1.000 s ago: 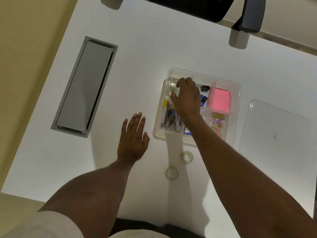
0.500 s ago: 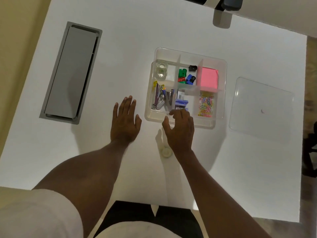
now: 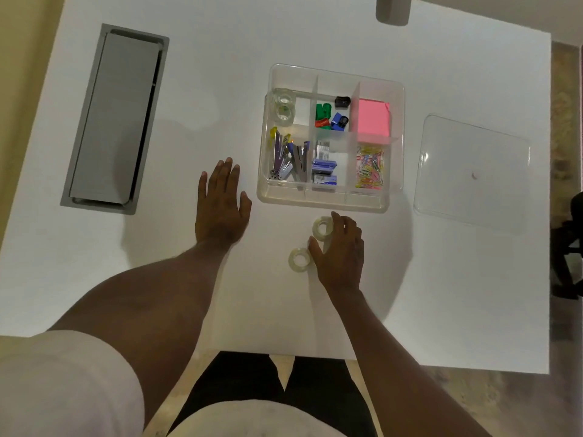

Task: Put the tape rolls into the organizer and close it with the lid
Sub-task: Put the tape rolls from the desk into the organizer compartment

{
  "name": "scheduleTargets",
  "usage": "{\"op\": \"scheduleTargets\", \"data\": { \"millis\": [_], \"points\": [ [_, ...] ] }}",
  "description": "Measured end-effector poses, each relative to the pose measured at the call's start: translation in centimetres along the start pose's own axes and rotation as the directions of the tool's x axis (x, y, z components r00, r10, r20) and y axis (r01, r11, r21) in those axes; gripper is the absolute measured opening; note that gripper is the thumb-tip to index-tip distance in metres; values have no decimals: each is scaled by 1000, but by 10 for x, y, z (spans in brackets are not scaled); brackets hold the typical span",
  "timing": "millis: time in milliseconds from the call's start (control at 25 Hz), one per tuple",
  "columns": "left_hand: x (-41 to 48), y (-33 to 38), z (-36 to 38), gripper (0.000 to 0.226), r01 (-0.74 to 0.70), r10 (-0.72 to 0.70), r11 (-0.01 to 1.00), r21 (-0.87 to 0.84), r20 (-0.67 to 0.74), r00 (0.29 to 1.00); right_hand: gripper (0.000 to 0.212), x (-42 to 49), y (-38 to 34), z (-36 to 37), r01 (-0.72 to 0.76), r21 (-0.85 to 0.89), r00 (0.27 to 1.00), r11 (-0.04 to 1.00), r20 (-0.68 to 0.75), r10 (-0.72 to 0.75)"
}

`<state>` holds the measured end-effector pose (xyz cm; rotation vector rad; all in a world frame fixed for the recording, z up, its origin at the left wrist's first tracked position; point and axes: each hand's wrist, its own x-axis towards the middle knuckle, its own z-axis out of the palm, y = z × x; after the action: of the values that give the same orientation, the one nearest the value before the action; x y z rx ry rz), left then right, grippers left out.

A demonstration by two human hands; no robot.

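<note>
The clear organizer [image 3: 331, 197] sits open, with 2 clear tape rolls [image 3: 284, 107] in its far-left compartment. 2 more rolls lie flat just in front of it (one [image 3: 321, 228] nearer, one [image 3: 299, 260] farther back). The clear lid [image 3: 473, 171] lies flat to its right.

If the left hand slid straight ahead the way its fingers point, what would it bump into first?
Likely nothing: the left hand lies flat on the white table, fingers pointing up the bare strip beside the clear plastic organizer, probably passing just left of it.
</note>
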<state>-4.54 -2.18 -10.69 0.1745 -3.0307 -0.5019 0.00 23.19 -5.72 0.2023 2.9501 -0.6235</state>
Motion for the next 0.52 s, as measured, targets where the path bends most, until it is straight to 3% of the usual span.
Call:
{"op": "scheduleTargets", "data": {
  "millis": [240,520],
  "points": [
    [0,0,-1,59,0,0,1000,-12,-6,1000,52,8,-2,-1,30,3,999,1000,-16,-30],
    [0,-1,-1,60,10,-9,1000,-23,22,1000,55,30,-30,-14,179,111,971,978,-182,-157]
  ]
}}
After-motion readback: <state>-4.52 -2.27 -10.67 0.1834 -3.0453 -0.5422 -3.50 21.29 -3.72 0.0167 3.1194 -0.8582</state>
